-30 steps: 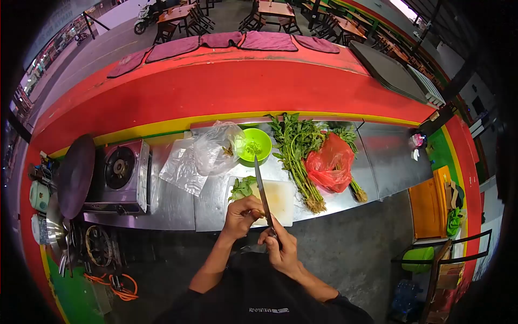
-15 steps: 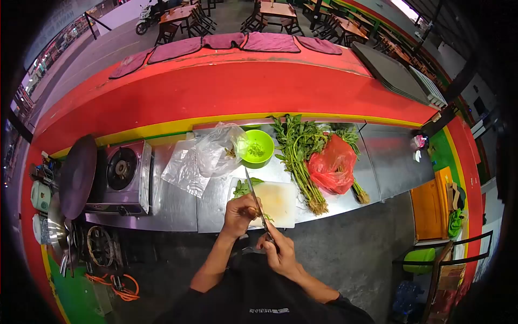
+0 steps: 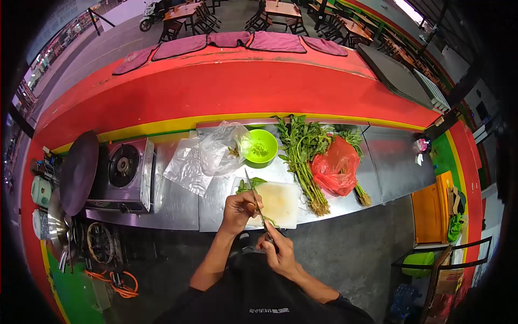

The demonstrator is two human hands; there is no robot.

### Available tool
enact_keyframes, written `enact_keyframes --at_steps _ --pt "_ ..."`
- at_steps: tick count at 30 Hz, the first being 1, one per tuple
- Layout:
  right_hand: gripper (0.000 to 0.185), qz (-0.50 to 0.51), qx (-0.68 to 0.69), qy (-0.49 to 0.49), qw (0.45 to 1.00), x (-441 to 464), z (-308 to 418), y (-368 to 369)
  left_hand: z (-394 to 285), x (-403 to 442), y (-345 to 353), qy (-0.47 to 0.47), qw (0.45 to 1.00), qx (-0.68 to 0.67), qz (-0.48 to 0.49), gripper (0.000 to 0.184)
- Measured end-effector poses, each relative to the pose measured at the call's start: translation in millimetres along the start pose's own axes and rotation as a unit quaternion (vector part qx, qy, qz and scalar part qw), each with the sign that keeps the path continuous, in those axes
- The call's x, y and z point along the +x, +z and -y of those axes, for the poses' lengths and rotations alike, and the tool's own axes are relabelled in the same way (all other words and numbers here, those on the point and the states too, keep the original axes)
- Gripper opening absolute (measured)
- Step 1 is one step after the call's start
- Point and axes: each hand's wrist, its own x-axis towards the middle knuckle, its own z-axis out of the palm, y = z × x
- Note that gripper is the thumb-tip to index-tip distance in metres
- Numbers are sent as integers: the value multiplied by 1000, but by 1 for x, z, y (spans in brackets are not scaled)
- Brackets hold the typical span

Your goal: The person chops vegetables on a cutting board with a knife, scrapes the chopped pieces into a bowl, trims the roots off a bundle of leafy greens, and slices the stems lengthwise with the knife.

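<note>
My right hand is wrapped round the dark handle of a knife, whose long blade points up and away from me. Beside the blade, my left hand is closed with its fingertips near the knife; what they pinch is too small to make out. Both hands are over the near edge of a white cutting board. Green leaves lie at the board's far left corner, and a thin green piece shows near the knife. Behind the board stands a lime-green bowl with chopped green bits inside.
Leafy green stalks with roots and a red plastic bag lie right of the board on the steel counter. Clear plastic bags lie to the left. Further left is a gas stove. A red wall runs behind.
The whole view has shifted slightly, with the counter things a little further right in it. Both hands and the knife keep nearly the same pose; the bowl and greens stay in place.
</note>
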Motion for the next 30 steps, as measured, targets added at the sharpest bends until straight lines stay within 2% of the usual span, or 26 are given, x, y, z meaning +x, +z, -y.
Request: enact_keyframes --at_steps 4,8,12,21,23,30 --pt "51 -1 13 14 1000 -3 -2 -1 3 -1 -5 -19 999 -41 29 34" --pt "51 -4 25 8 1000 2 4 -3 1 0 -3 -30 997 11 63 34" --pt "50 -16 14 6 1000 4 7 -4 7 -2 -3 -28 997 -5 72 32" --pt "50 -21 4 14 1000 2 7 -5 4 0 6 -20 998 -17 57 34" --pt "50 -11 -8 9 1000 0 7 -5 5 2 9 4 997 -60 43 33" --pt "50 -24 -6 15 1000 -6 3 -6 9 -3 9 -18 999 -30 16 29"
